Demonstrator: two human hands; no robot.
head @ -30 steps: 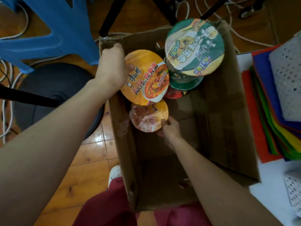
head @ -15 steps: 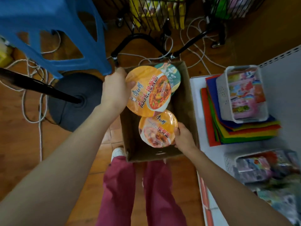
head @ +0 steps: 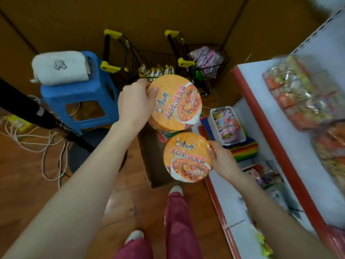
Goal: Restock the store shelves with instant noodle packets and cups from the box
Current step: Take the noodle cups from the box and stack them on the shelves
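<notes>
My left hand (head: 135, 104) grips one orange noodle cup (head: 176, 102) by its left rim, held high above the cardboard box (head: 154, 161). Lower and nearer, my right hand (head: 221, 159) holds a second orange noodle cup (head: 187, 157) by its right edge. Both lids face the camera. The box stands on the wooden floor below the cups, mostly hidden by them; a red and green cup (head: 164, 136) shows inside it. White store shelves with red edges (head: 261, 116) run along the right, carrying blurred noodle packets (head: 298, 94).
A blue plastic stool (head: 78, 98) with a white pouch (head: 60, 68) on top stands at the left. Two small wire trolleys (head: 203, 66) with packets are behind. A black stand and cables (head: 43, 139) cross the floor at left. A white basket (head: 226, 126) sits on coloured sheets.
Both hands have lifted their cups up out of the box. The view has risen and pulled back, so the box looks smaller and the upper shelves have come into sight.
</notes>
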